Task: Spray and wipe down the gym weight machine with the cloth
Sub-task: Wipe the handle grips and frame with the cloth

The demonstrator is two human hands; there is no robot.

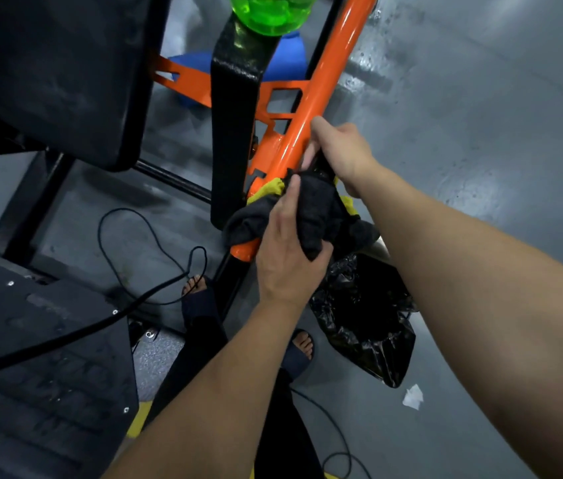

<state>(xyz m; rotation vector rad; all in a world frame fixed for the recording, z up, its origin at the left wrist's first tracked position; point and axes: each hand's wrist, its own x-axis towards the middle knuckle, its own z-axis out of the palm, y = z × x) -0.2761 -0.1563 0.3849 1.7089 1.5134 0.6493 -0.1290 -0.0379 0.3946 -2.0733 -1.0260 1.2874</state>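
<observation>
1. The left hand [290, 250] grips the dark grey, yellow-edged cloth [314, 209], bunched around the lower end of the machine's orange bar [311, 108].
2. The right hand [342, 157] curls round the cloth's upper end, thumb lying along the bar.
3. A green bottle [273, 12] shows at the top edge, above the black upright [235, 108].

Both bare forearms [463, 271] reach forward, close together. The left hand [290, 250] grips the bunched dark grey cloth [318, 216], thumb raised; the right hand [342, 153], just beyond, curls round its upper end.
</observation>
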